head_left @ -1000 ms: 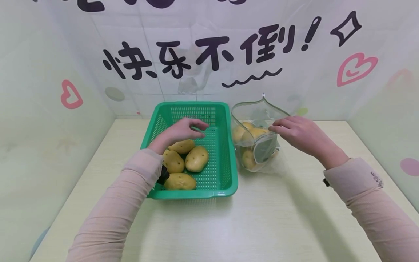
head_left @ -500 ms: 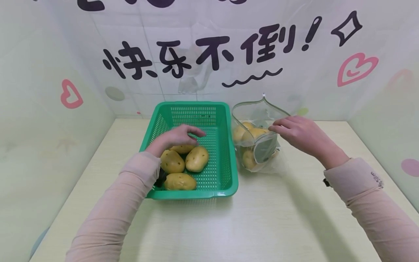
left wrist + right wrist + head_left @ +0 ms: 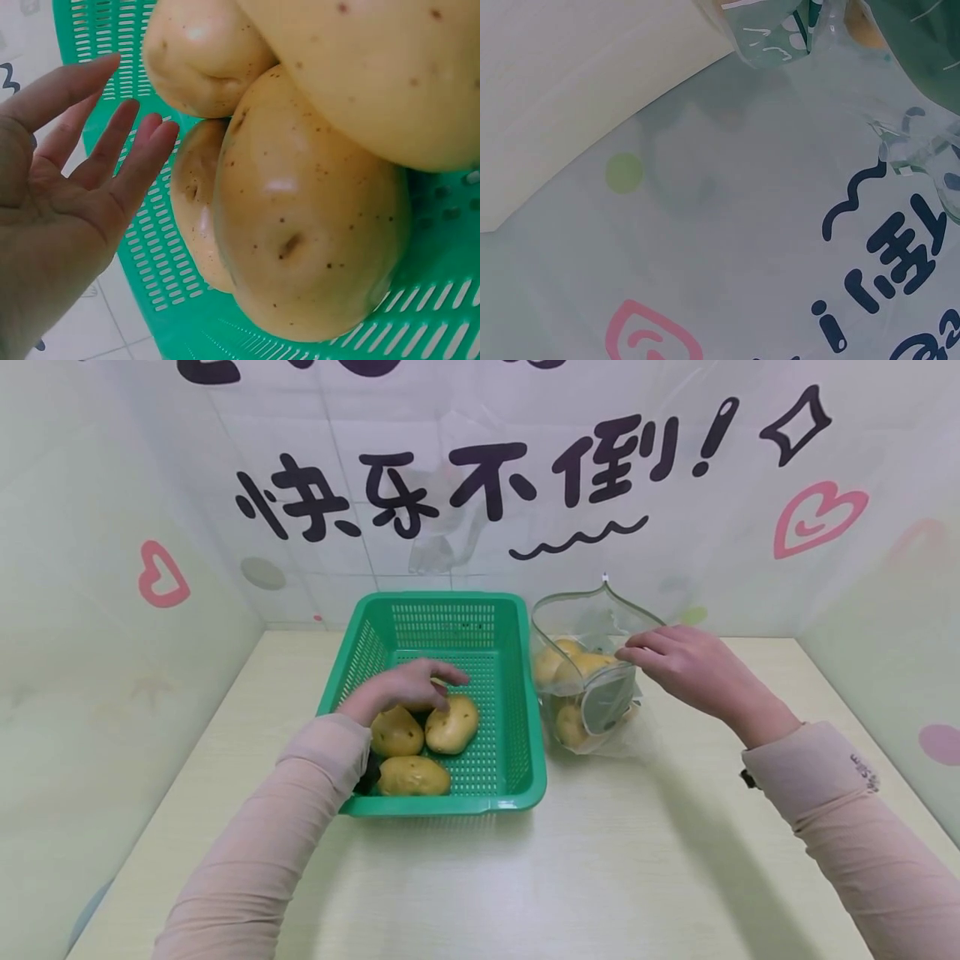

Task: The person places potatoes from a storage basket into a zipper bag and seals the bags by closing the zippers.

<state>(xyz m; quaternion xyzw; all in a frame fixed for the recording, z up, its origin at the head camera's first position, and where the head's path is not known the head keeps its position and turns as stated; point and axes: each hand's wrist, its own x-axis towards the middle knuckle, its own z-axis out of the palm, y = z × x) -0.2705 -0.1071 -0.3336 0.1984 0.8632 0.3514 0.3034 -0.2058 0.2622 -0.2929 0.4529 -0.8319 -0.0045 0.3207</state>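
My left hand (image 3: 407, 685) hovers with loosely bent fingers inside the green plastic basket (image 3: 534, 752), just above the potatoes. One potato (image 3: 453, 727) lies by its fingertips, another (image 3: 415, 776) near the basket's front, and one is partly hidden under the hand. In the left wrist view the hand (image 3: 67, 187) stands apart from a large speckled potato (image 3: 307, 217), palm bare. My right hand (image 3: 693, 677) pinches the rim of a clear zip bag (image 3: 607, 706), whose mouth gapes. Potatoes (image 3: 588, 667) fill its lower part. The right wrist view shows the bag's edge (image 3: 772, 37) but no hand.
Basket and bag stand side by side on a pale table (image 3: 600, 860), towards the back. A printed white curtain (image 3: 480, 410) hangs close behind them, and pale walls close off both sides. The front of the table shows bare surface.
My left hand has sunk lower and nearer to me over the potatoes, its fingers now reaching beside one of them. The right hand and the bag stay where they were.
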